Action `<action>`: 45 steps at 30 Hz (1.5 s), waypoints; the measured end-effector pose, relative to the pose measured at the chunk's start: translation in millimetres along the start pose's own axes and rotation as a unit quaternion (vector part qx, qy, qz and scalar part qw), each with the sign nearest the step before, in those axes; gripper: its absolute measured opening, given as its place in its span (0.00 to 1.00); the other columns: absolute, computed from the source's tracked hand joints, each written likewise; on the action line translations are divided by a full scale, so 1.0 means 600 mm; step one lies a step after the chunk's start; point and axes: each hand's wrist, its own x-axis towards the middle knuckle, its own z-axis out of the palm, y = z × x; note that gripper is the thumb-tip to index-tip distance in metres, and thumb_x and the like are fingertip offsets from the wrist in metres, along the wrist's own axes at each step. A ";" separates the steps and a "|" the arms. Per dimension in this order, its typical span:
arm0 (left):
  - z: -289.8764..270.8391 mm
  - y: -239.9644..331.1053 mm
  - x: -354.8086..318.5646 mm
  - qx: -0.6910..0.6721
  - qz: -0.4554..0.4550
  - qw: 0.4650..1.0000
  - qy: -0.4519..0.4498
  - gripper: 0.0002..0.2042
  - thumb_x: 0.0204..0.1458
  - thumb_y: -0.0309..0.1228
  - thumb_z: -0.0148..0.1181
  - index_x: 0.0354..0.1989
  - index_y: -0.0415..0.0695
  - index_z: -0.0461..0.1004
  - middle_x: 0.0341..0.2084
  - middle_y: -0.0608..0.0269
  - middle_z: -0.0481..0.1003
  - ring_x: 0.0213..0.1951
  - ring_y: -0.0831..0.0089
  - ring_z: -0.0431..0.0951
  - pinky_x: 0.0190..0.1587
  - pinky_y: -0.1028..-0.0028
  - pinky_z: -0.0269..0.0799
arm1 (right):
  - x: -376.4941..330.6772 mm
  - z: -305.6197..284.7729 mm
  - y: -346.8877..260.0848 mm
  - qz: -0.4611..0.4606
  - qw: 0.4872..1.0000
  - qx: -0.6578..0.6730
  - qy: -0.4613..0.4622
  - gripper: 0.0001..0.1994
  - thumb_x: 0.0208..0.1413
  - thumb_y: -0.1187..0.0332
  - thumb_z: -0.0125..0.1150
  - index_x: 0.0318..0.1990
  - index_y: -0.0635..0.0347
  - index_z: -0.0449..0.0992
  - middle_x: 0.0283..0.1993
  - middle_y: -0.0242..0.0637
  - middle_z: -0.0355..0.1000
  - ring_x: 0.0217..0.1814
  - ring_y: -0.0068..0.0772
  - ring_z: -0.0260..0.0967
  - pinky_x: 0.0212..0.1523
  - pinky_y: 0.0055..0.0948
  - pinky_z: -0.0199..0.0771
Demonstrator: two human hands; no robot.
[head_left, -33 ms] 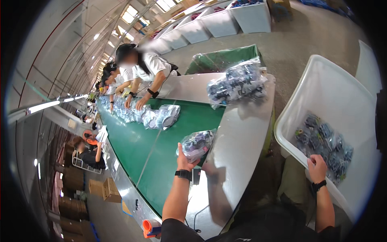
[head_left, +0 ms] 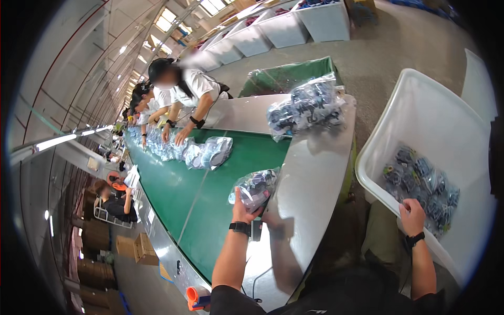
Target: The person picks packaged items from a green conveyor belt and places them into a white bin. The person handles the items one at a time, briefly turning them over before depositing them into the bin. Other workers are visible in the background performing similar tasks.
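My left hand [head_left: 242, 209] grips a clear plastic bag [head_left: 257, 188] packed with dark and purple pieces whose kind I cannot make out. It holds the bag over the near end of the green conveyor belt [head_left: 210, 197], beside the metal table edge. At right, my right hand [head_left: 412, 216] has its fingers curled over the rim of a large white bin [head_left: 379, 193]. Inside that bin lie several clear bags of dark grey-blue goods [head_left: 422, 181]. The undersides of both hands are hidden.
A pile of filled clear bags [head_left: 307, 107] sits on the metal table end [head_left: 320, 157]. Behind it stands a green bin [head_left: 315, 71]. Co-workers [head_left: 194, 92] handle a row of bags [head_left: 207, 152] along the belt. An orange cup-like holder [head_left: 195, 295] is at the near left edge.
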 end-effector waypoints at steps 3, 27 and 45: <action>0.010 -0.049 0.021 -0.061 0.064 0.992 -0.088 0.39 0.57 0.65 0.60 0.66 0.45 0.69 0.62 0.53 0.74 0.61 0.52 0.75 0.64 0.52 0.70 | 0.000 -0.002 -0.008 0.008 1.000 -0.018 -0.004 0.10 0.57 0.66 0.68 0.41 0.62 0.79 0.33 0.40 0.74 0.35 0.43 0.74 0.38 0.38 0.74; 0.082 -0.290 -0.292 0.000 -0.055 0.943 -0.328 0.41 0.52 0.51 0.62 0.71 0.39 0.62 0.64 0.46 0.71 0.63 0.48 0.74 0.64 0.48 0.73 | -0.040 0.019 -0.240 0.101 0.747 0.517 -0.406 0.40 0.66 0.53 0.66 0.74 0.73 0.57 0.66 0.49 0.70 0.65 0.35 0.69 0.64 0.31 0.72; 0.092 -0.328 -0.331 0.034 -0.051 0.918 -0.391 0.46 0.59 0.64 0.57 0.76 0.43 0.55 0.67 0.50 0.68 0.65 0.51 0.72 0.65 0.51 0.72 | -0.060 -0.021 -0.242 -0.013 0.837 0.454 -0.304 0.38 0.59 0.65 0.71 0.73 0.62 0.58 0.64 0.37 0.66 0.65 0.28 0.66 0.67 0.33 0.66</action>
